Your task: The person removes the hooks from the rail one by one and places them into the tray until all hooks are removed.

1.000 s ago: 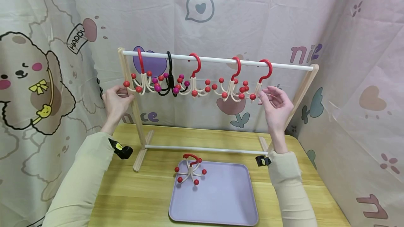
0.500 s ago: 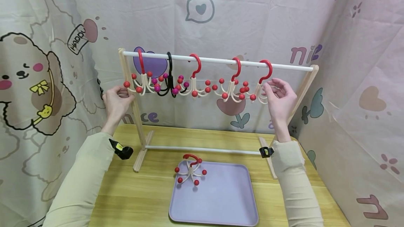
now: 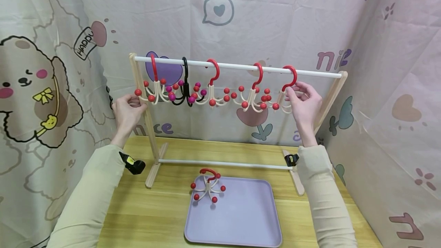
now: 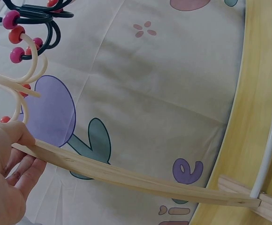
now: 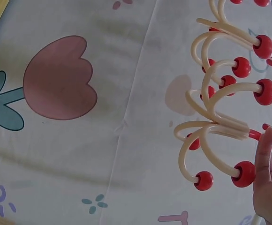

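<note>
Head view: left hand (image 3: 126,109) raised at the left wooden post (image 3: 144,104) of the rack, fingers curled round it. Right hand (image 3: 304,100) up at the rightmost red hook hanger (image 3: 287,87), fingers bent and closed on its cream prongs just below the white rail (image 3: 237,65). Five hangers on the rail: four red-hooked, one black hanger (image 3: 185,87) second from left. A sixth loose hanger (image 3: 208,185) lies in the far left corner of the lilac tray (image 3: 241,221) on the wooden table (image 3: 151,209). Both forearms in pale sleeves, angled upward.

Left wrist view: only here, the grip up close; thumb (image 4: 14,133) over the post (image 4: 126,176), fingers underneath, clamped. Post foot and lower white rod (image 4: 269,140) at the right edge. Rail and tray out of sight.

Right wrist view: cream prongs with red balls (image 5: 220,136) fill the right side, seen against the printed cloth (image 5: 79,117). Fingertips (image 5: 267,145) lie against the hanger's red stem at the frame edge; most of the hand is cut off
</note>
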`<state>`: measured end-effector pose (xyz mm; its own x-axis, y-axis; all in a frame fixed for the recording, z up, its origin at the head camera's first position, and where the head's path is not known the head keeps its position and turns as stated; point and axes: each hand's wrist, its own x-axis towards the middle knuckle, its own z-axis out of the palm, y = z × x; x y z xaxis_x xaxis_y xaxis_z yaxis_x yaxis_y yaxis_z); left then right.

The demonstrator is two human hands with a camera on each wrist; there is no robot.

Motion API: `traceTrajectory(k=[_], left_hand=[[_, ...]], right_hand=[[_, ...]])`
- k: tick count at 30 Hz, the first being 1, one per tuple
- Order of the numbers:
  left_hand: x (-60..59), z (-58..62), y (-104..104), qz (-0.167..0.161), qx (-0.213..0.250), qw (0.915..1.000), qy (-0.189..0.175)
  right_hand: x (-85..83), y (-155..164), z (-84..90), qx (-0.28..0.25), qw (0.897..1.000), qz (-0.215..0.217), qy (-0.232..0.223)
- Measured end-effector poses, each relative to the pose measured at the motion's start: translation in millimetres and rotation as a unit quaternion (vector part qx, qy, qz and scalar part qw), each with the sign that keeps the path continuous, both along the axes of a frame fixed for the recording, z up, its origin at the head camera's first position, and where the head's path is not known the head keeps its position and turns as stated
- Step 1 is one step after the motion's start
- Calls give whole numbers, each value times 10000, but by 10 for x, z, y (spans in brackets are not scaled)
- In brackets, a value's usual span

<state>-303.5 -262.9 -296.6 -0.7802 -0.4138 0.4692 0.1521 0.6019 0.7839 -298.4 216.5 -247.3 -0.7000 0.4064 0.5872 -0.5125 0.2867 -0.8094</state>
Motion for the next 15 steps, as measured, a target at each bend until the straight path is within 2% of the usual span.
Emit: traceTrajectory(k=[10,15], left_hand=[[6,0,-2,-5,-14,10000,50],[5,1,-6,14,-10,10000,12]], right_hand=[[-15,-5,37,180,9991,-118,-373],[-33,-20,53,200,9992,-50,-332]])
